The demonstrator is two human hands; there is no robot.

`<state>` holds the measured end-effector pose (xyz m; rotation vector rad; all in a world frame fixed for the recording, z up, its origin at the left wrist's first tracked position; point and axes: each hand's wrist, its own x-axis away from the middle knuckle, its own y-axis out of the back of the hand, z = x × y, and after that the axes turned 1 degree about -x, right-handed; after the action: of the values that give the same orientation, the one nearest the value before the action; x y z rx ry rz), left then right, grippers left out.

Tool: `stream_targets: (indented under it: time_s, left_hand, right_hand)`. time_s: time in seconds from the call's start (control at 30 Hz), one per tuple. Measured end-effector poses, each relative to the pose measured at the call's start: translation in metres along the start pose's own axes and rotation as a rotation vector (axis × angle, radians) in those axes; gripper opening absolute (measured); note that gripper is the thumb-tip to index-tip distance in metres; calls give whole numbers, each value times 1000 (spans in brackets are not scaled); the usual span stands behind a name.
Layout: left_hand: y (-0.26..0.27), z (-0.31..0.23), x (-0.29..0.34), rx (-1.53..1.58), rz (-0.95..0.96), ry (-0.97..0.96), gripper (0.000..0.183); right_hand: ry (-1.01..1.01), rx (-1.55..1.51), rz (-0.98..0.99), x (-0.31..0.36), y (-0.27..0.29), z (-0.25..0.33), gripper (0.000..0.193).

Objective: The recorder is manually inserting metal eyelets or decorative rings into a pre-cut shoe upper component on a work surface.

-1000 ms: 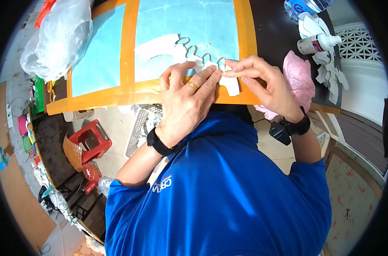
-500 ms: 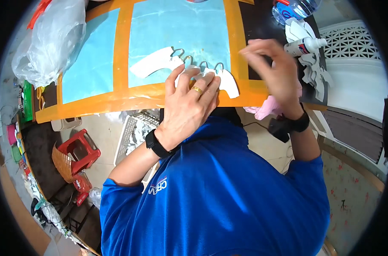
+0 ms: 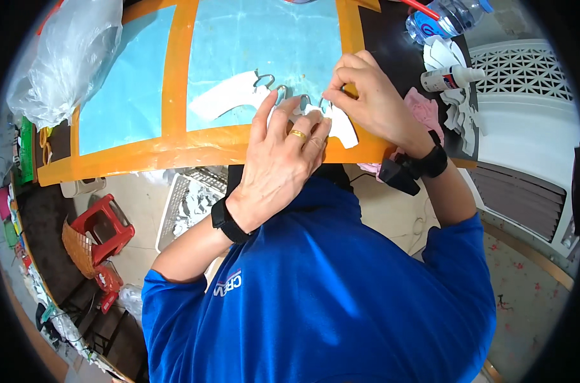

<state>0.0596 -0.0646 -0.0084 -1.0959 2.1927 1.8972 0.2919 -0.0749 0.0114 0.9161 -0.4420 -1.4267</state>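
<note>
A white curved piece (image 3: 226, 97) lies on the blue sheet near the table's front edge, its right end beyond my fingers. Several bent metal loops (image 3: 264, 79) stand up along its far edge. My left hand (image 3: 283, 159) rests over the middle of the piece, fingers stretched out and pressing on it, hiding that part. At the rightmost loop, my right hand (image 3: 374, 96) pinches with thumb and fingertips. Whether it grips the loop or some small thing there is hidden. Both wrists wear black bands.
Orange tape (image 3: 178, 57) borders the blue sheet (image 3: 264, 38). To the right stand a white bottle (image 3: 440, 79) and a water bottle (image 3: 453, 19), near a pink cloth (image 3: 423, 110) and white scalloped scraps (image 3: 459, 127). A plastic bag (image 3: 70, 54) sits at left; a basket (image 3: 165, 220) and red stool (image 3: 108, 226) are below.
My right hand has come in leftward from beside the sheet to the rightmost metal loop, its fingers closing into a pinch. My left hand keeps its place on the white piece.
</note>
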Motion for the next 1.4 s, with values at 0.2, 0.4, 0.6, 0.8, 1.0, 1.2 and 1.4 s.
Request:
stream_targets:
  time_s: [0.2,0.4,0.6,0.8,1.0,1.2,1.4]
  left_hand:
    - [0,0,0,42,-15,26,36]
    - [-2,1,4,13,32,41,45]
    - [-2,3,2,84,-30,33,36]
    - [-8,5,3,114,-66,3,38]
    - [-14,5,5,171,-104,28,40]
    - [-17,7,9,159,-114,18,41]
    - [-17,8,7,166,-127,27,40]
  right_hand:
    - [91,57,-68,-3,2,-6,10]
    - [-102,24,-154,22,13,27,20]
    - [-167,197,-77,26,-2,41,9]
    - [-409,60,-7,19,-2,44,13]
    - [-513,58,28,16,-4,53,17]
    - [-414,231,-113,28,-3,56,14]
    - [-407,246,-78,19,-3,57,11]
